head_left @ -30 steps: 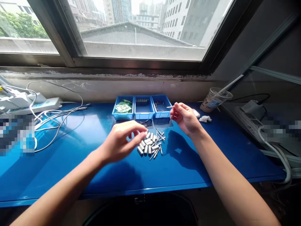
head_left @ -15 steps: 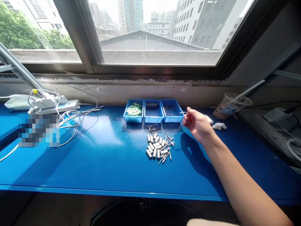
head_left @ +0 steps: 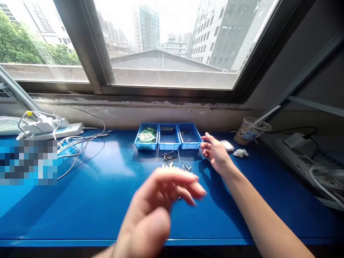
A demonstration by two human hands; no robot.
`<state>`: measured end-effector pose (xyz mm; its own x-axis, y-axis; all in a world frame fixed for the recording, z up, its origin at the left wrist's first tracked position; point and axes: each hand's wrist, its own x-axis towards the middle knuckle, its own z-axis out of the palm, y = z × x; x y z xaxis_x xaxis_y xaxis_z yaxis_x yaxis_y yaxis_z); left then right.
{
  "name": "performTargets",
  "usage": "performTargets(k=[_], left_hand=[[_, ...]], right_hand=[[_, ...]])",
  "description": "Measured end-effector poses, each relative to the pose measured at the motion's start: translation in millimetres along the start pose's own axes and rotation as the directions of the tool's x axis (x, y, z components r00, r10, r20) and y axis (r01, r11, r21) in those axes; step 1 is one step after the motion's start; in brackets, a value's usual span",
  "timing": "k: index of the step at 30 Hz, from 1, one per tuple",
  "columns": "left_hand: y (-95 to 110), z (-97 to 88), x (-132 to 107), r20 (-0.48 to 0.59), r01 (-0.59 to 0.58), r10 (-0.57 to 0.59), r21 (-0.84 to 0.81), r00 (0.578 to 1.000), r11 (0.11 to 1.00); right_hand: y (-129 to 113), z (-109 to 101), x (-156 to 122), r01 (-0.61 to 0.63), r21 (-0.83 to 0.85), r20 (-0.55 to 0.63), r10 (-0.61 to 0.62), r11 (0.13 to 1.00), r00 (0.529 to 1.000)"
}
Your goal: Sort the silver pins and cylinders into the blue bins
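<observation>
My right hand [head_left: 215, 152] is at the right end of the row of blue bins, beside the pin bin [head_left: 189, 146], with fingers curled and thumb against the index finger. It pinches a thin metal pin, which barely shows against the bin's edge. My left hand [head_left: 156, 211], blurred, hovers nearer to me over the front of the table, its fingers bent, thumb apart and nothing seen in it. Behind it, a pile of dark thin pins [head_left: 169, 156] and silvery metal sleeves [head_left: 168, 165] is mostly hidden.
The left bin [head_left: 146, 146] holds green-and-white packets, the middle bin [head_left: 169, 146] small rings along its back. A plastic cup [head_left: 251, 130] with a straw, a white object [head_left: 227, 145] and crumpled tissue [head_left: 240, 153] lie right. Cables [head_left: 77, 145] and a power strip [head_left: 67, 130] lie left.
My left hand has come into view from below and now covers much of the metal pile. The view has tilted up and shifted right; my right hand keeps its place beside the right bin.
</observation>
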<state>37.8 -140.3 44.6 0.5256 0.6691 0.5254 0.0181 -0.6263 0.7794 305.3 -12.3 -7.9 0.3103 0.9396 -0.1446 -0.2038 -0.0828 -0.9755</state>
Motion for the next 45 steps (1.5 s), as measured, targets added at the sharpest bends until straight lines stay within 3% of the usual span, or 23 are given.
performTargets(k=[1, 2, 4, 5, 7, 9, 11, 17, 22, 26, 33, 45], left_hand=[[-12.5, -10.9, 13.0, -0.118, -0.022, 0.022, -0.001, 0.993, 1.0], [-29.1, -22.4, 25.6, -0.16, -0.13, 0.142, 0.086, 0.977, 0.988], [-69.7, -45.3, 45.4, -0.037, -0.297, 0.341, 0.41, 0.939, 0.863], [-90.6, -55.5, 51.1, 0.047, -0.334, 0.371, 0.549, 0.928, 0.766], [-126.1, -70.5, 53.7, 0.091, -0.303, 0.333, 0.681, 0.939, 0.667], [-147.7, -77.1, 48.2, 0.074, -0.222, 0.242, 0.708, 0.968, 0.67], [-155.6, -77.3, 41.0, 0.066, -0.163, 0.166, 0.712, 0.984, 0.683], [-155.8, -67.9, 38.6, 0.104, -0.075, 0.0, 0.717, 0.995, 0.693], [-162.1, -61.4, 40.0, 0.168, -0.107, -0.041, 0.776, 0.985, 0.621], [-163.0, -59.4, 38.3, 0.239, -0.181, -0.034, 0.814, 0.971, 0.551], [-162.5, -58.6, 38.3, 0.218, -0.122, -0.089, 0.79, 0.972, 0.6], [-158.9, -56.1, 37.8, 0.172, -0.061, -0.133, 0.803, 0.976, 0.593]], right_hand=[[0.8, 0.8, -0.7, 0.047, -0.055, 0.012, -0.046, 0.997, 0.999], [1.8, 1.8, -2.0, 0.105, -0.133, 0.036, -0.101, 0.986, 0.994], [4.6, 4.8, -6.4, 0.252, -0.347, 0.138, -0.216, 0.903, 0.967], [6.5, 7.0, -9.5, 0.332, -0.461, 0.217, -0.258, 0.823, 0.941], [10.8, 12.3, -16.7, 0.481, -0.628, 0.386, -0.292, 0.612, 0.875], [15.4, 18.3, -23.6, 0.566, -0.702, 0.499, -0.27, 0.431, 0.824], [18.8, 24.4, -28.5, 0.596, -0.734, 0.549, -0.232, 0.326, 0.803], [9.0, 44.6, -28.0, 0.657, -0.742, 0.64, -0.152, 0.133, 0.753], [-11.4, 61.5, -21.8, 0.623, -0.778, 0.626, -0.001, -0.081, 0.78], [-12.8, 65.9, -25.1, 0.589, -0.803, 0.591, 0.002, -0.085, 0.806], [1.0, 57.4, -28.5, 0.565, -0.824, 0.566, -0.016, -0.034, 0.824], [5.8, 59.5, -29.1, 0.567, -0.823, 0.567, -0.022, -0.021, 0.823]])
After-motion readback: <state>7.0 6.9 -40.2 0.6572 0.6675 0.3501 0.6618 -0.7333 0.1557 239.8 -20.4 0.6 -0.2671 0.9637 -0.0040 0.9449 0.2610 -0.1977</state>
